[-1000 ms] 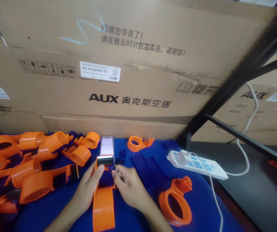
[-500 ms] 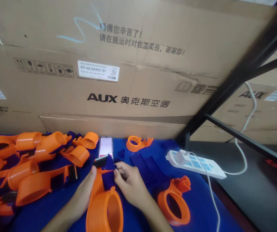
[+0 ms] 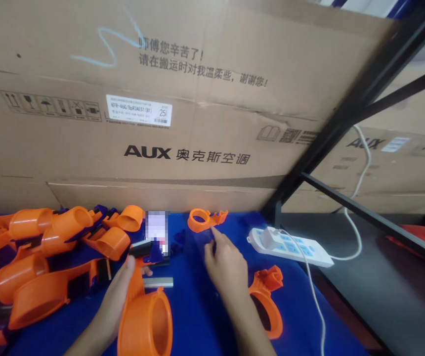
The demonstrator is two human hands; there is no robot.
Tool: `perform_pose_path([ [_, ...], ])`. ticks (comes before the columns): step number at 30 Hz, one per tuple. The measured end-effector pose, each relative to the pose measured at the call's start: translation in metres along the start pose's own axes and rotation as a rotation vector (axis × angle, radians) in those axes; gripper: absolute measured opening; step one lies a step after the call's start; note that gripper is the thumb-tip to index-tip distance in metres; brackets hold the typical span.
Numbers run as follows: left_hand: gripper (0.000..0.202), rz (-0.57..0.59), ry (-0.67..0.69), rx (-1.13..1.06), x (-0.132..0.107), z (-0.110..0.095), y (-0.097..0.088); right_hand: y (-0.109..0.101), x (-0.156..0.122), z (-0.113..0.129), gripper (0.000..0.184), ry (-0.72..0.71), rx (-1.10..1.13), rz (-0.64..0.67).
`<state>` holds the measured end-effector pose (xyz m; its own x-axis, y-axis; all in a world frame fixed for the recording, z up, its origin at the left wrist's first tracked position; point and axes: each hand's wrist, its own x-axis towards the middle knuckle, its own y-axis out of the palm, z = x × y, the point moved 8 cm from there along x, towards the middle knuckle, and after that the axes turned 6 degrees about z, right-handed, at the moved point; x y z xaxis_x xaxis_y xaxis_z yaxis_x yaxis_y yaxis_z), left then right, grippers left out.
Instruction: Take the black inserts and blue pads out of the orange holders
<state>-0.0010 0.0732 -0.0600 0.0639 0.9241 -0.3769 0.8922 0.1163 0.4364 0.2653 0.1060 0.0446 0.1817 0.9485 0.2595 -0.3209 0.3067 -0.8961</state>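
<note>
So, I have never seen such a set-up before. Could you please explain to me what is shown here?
There is no machine: these are a person's bare hands, seen by a camera worn on the head, looking forward and down. The left hand holds an orange ring-shaped part. The right hand reaches toward the small orange ring; whether it grips anything is unclear. On the blue surface, more orange parts are piled at left, and a white power strip lies at right. Behind stands a cardboard box.
</note>
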Motion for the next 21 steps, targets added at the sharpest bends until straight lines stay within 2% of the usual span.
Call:
perform_pose_path([
  [3, 0.062, -0.019, 0.023, 0.081, 0.004, -0.005, 0.004, -0.001, 0.004, -0.012, 0.039, 0.021, -0.156, 0.009],
  [5, 0.055, 0.071, 0.101, 0.122, 0.002, -0.014, 0.016, 0.003, 0.004, -0.011, 0.038, -0.03, -0.218, 0.012],
  [8, 0.054, 0.238, 0.132, 0.215, -0.005, -0.019, 0.037, 0.008, 0.003, -0.009, 0.036, -0.061, -0.269, -0.003],
  [11, 0.053, 0.273, 0.151, 0.3, -0.009, -0.021, 0.044, 0.005, 0.002, -0.007, 0.033, -0.048, -0.243, -0.041],
  [13, 0.048, 0.272, 0.184, 0.311, -0.008, -0.023, 0.045, -0.004, 0.001, -0.002, 0.031, -0.07, -0.125, -0.096],
  [15, 0.045, 0.268, 0.219, 0.324, -0.006, -0.025, 0.044, -0.012, -0.002, 0.012, 0.031, -0.183, 0.121, -0.11],
  [16, 0.044, 0.262, 0.238, 0.333, -0.005, -0.025, 0.044, -0.014, -0.005, 0.023, 0.032, -0.273, 0.27, -0.07],
  [18, 0.043, 0.243, 0.262, 0.352, -0.004, -0.027, 0.042, -0.011, -0.016, 0.049, 0.036, -0.478, 0.532, 0.104],
  [20, 0.039, 0.208, 0.263, 0.333, -0.004, -0.028, 0.039, -0.003, -0.031, 0.071, 0.047, -0.606, 0.657, 0.272],
  [21, 0.036, 0.193, 0.257, 0.313, -0.004, -0.029, 0.039, 0.002, -0.036, 0.078, 0.054, -0.626, 0.671, 0.307],
])
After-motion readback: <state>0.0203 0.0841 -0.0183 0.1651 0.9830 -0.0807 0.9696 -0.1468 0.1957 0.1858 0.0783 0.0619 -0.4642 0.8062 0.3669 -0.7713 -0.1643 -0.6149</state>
